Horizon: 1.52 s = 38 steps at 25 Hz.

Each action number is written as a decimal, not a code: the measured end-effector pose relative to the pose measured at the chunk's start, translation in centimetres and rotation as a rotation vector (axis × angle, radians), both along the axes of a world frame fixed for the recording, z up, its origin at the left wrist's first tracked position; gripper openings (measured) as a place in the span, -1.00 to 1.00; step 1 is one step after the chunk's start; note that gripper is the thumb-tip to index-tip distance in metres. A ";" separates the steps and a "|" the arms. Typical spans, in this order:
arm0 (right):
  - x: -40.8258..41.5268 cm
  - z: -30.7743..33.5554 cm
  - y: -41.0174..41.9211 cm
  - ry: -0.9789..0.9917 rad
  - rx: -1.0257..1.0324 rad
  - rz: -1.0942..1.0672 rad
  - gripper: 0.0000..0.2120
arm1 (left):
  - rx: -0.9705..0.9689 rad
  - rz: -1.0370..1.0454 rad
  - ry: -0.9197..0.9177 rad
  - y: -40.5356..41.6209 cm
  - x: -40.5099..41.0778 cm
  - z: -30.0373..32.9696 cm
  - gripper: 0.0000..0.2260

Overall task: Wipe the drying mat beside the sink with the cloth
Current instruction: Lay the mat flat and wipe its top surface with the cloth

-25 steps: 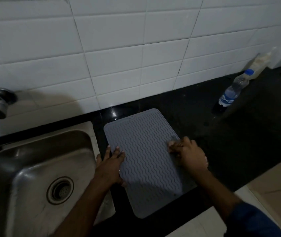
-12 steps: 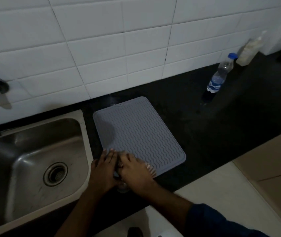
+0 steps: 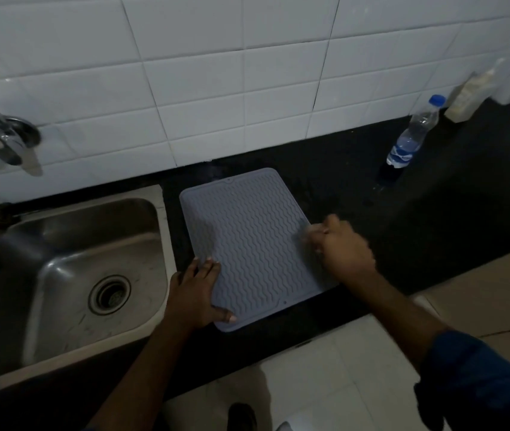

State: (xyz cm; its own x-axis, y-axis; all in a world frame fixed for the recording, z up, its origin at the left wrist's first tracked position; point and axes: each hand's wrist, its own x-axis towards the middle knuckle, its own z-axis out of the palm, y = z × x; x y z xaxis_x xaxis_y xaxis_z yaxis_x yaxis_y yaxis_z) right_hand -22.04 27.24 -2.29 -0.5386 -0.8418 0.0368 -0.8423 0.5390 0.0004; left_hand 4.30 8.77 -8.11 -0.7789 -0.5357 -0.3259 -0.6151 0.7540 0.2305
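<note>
Left hand (image 3: 196,293) grip: fingers flat and spread on the left edge of the grey drying mat (image 3: 253,244), thumb on its near corner. Right hand (image 3: 345,247) curled at the mat's right edge, motion-blurred; a greyish smear at the fingertips may be the cloth (cannot tell). Mat lies flat on the black counter (image 3: 434,237), just right of the steel sink (image 3: 61,275). Water bottle (image 3: 412,138) upright near the tiled wall.

Dark blue sleeve (image 3: 477,377), right arm
</note>
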 end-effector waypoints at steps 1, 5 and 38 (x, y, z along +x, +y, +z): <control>3.1 -0.1 -1.0 -0.069 -0.061 0.113 -0.71 | 0.007 -0.002 -0.004 0.2 0.1 0.0 0.16; 14.6 -3.6 -4.9 -0.239 -0.023 0.383 -0.57 | -0.008 -0.006 -0.044 1.5 1.0 -0.1 0.28; 1.1 0.4 -0.3 0.024 0.108 0.490 -0.69 | -0.076 0.076 0.094 3.4 2.1 1.8 -0.30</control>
